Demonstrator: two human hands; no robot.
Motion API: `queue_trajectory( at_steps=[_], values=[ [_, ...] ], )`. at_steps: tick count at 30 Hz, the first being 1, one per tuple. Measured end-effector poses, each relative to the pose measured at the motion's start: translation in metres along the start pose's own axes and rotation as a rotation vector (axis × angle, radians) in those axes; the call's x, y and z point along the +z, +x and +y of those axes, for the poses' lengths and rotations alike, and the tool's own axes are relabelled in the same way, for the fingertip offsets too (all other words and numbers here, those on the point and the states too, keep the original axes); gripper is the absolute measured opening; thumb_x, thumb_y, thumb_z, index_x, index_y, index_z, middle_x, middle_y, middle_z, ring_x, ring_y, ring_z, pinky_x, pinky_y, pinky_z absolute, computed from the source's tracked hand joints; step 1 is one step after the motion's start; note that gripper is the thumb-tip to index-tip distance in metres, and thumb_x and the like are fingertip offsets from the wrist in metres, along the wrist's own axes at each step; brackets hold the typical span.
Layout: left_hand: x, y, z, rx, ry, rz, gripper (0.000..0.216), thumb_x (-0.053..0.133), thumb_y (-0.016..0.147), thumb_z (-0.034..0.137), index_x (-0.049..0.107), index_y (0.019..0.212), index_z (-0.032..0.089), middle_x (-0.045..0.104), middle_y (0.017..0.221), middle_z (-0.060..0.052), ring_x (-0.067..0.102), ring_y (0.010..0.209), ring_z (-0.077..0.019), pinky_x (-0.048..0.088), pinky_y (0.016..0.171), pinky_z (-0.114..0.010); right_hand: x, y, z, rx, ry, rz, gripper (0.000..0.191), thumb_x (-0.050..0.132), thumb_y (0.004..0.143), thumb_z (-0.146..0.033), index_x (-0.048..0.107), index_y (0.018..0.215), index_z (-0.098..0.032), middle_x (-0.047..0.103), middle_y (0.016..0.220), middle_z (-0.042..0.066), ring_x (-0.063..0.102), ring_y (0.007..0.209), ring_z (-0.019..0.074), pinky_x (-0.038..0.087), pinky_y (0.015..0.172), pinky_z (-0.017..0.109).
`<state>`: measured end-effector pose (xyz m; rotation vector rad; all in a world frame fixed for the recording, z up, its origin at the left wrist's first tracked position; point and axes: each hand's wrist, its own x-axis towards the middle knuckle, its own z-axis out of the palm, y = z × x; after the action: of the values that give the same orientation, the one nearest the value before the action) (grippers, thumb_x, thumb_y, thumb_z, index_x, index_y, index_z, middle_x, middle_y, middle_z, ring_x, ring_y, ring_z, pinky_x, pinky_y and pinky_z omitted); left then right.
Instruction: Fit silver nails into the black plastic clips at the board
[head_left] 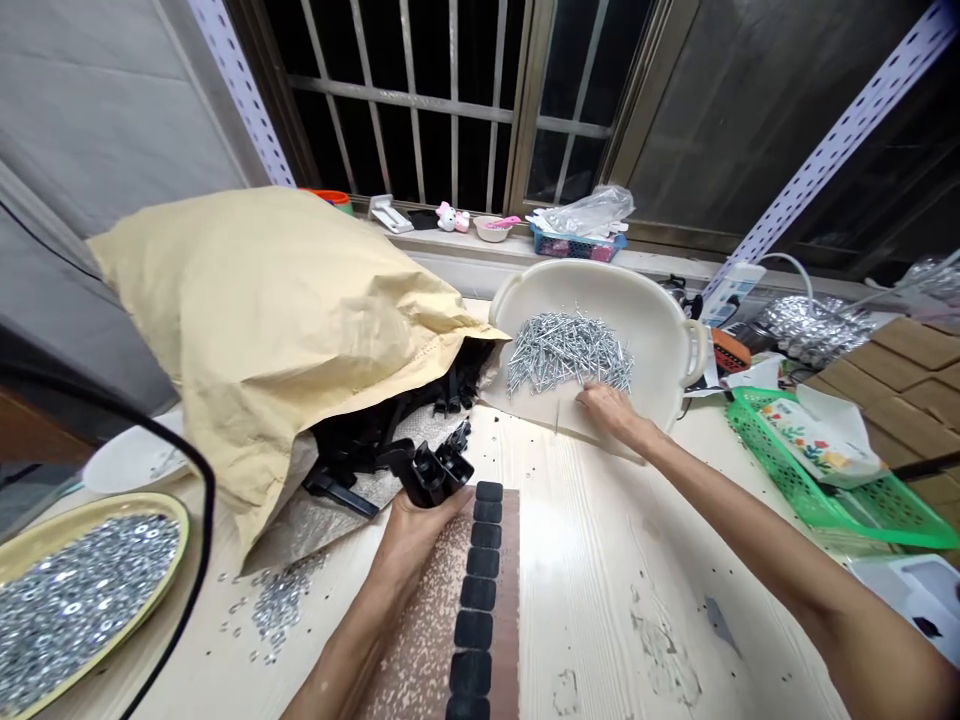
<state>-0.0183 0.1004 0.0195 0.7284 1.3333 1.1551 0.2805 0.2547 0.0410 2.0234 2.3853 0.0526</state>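
My left hand (424, 525) is closed around black plastic parts (429, 472) with round hollow openings, beside the mouth of the paper sack. My right hand (609, 408) reaches into the cream plastic basin (660, 340), its fingers bent together at the near edge of a pile of thin silvery screws or nails (566, 348). Whatever those fingertips grip is hidden. One thin metal pin (557, 415) shows near the basin's front, left of that hand. Below my left hand, a row of black square pads (478, 595) runs along a brown speckled board (420, 640).
A large paper sack (300, 300) spilling black parts stands at left. A yellow tray (176, 510) of metal washers lies lower left, with loose washers (279, 605) nearby. A black cable (208, 530) crosses there. At right are a green basket (847, 520) and cardboard boxes (892, 390).
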Motion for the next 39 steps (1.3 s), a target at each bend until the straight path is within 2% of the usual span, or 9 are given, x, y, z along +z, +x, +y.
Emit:
queue_trajectory(
  at_steps=[7,15,17,19,21,24,32,35,39],
  values=[
    [0.007,0.0,-0.006,-0.037,0.001,-0.025,0.034,0.084,0.054,0.034,0.071,0.078,0.013,0.072,0.077,-0.004,0.065,0.071,-0.0182,0.05,0.071,-0.028,0.039,-0.015,0.015,-0.17,-0.138,-0.024,0.028,0.035,0.085,0.001,0.058,0.098,-0.01,0.055,0.109,0.017,0.048,0.102,0.0238,0.04,0.084,0.033],
    [0.012,-0.004,-0.005,0.04,-0.024,-0.097,0.033,0.083,0.055,0.031,0.071,0.08,0.013,0.071,0.077,-0.005,0.064,0.073,-0.0177,0.049,0.074,-0.029,0.005,-0.015,0.017,-0.337,-0.015,0.155,0.025,0.035,0.089,-0.004,0.056,0.1,-0.013,0.06,0.103,0.012,0.056,0.099,0.0208,0.043,0.09,0.038],
    [0.013,-0.004,-0.006,0.074,-0.012,-0.11,0.034,0.082,0.057,0.031,0.07,0.083,0.013,0.07,0.077,-0.003,0.063,0.073,-0.0165,0.049,0.074,-0.029,-0.013,-0.031,-0.011,-0.321,0.195,0.327,0.024,0.031,0.095,-0.013,0.051,0.11,-0.014,0.06,0.104,0.012,0.059,0.096,0.0186,0.049,0.085,0.036],
    [0.015,-0.004,-0.005,0.101,0.021,-0.109,0.033,0.082,0.057,0.032,0.07,0.081,0.013,0.069,0.076,-0.003,0.062,0.071,-0.0158,0.048,0.072,-0.029,-0.035,-0.057,-0.046,-0.293,0.713,0.595,0.02,0.039,0.096,-0.022,0.047,0.114,-0.019,0.061,0.1,0.007,0.063,0.087,0.0165,0.054,0.077,0.036],
    [0.017,-0.003,-0.004,0.124,0.061,-0.092,0.031,0.082,0.056,0.032,0.069,0.077,0.013,0.068,0.074,-0.002,0.061,0.07,-0.0158,0.048,0.071,-0.028,-0.055,-0.084,-0.079,-0.363,1.086,0.617,0.02,0.051,0.091,-0.024,0.049,0.111,-0.023,0.062,0.099,0.005,0.065,0.085,0.0159,0.057,0.075,0.036],
    [0.019,-0.004,-0.001,0.155,0.095,-0.094,0.03,0.082,0.054,0.031,0.069,0.075,0.013,0.069,0.075,-0.003,0.061,0.072,-0.017,0.048,0.074,-0.029,-0.069,-0.11,-0.112,-0.441,1.272,0.539,0.017,0.059,0.086,-0.022,0.052,0.101,-0.023,0.063,0.09,0.002,0.066,0.077,0.0145,0.059,0.069,0.032],
    [0.017,-0.015,0.002,0.27,0.214,-0.161,0.03,0.076,0.065,0.031,0.071,0.09,0.016,0.072,0.091,-0.005,0.064,0.087,-0.0209,0.048,0.082,-0.031,-0.058,-0.109,-0.116,-0.653,0.97,0.393,0.019,0.056,0.09,-0.025,0.059,0.108,-0.023,0.065,0.1,0.002,0.061,0.092,0.0154,0.052,0.079,0.033],
    [0.014,-0.018,0.002,0.234,0.172,-0.122,0.03,0.078,0.063,0.032,0.07,0.085,0.013,0.072,0.087,-0.006,0.065,0.082,-0.0217,0.049,0.08,-0.033,-0.045,-0.077,-0.109,-0.558,0.798,0.397,0.023,0.046,0.095,-0.028,0.06,0.112,-0.022,0.062,0.111,0.005,0.055,0.102,0.0186,0.047,0.082,0.036],
    [0.011,-0.023,-0.001,0.27,0.182,-0.093,0.027,0.077,0.063,0.029,0.07,0.084,0.014,0.072,0.087,-0.006,0.065,0.084,-0.0232,0.05,0.079,-0.033,0.001,-0.021,-0.116,-0.527,0.259,0.313,0.024,0.043,0.094,-0.018,0.066,0.102,-0.018,0.062,0.097,0.01,0.05,0.088,0.0206,0.041,0.071,0.033]
  ],
)
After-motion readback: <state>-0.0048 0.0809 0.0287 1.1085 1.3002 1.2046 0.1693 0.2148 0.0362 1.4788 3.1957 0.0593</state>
